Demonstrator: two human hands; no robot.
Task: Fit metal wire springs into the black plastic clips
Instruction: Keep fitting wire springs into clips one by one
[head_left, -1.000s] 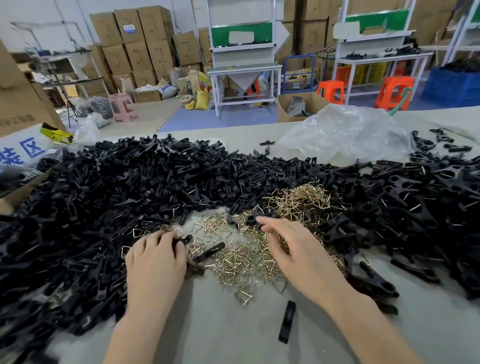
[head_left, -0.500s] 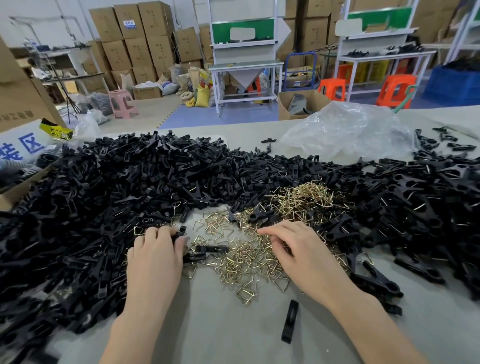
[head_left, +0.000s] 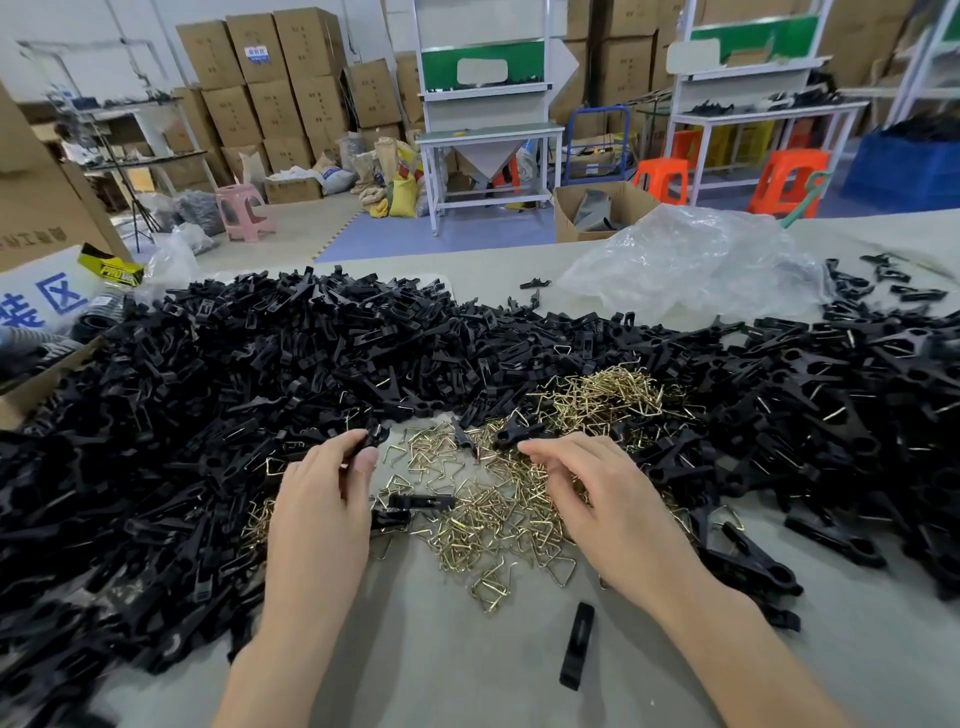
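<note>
Raised left hand (head_left: 319, 504) since a second ago to left edge of wire spring heap (head_left: 483, 522), pinching one black plastic clip (head_left: 372, 437). Held right hand (head_left: 602, 504) curled over heap's middle; could not tell whether gripping a spring. Saw clip piles (head_left: 208, 415) banked left, behind and right of heap. Judged springs light, stiff, tangle-prone, best pinched at the closed bend; clips rigid, best held mid-body. Read blue "装区" on white sign (head_left: 47, 301) far left of heap, "PRO" on yellow label (head_left: 111, 270).
</note>
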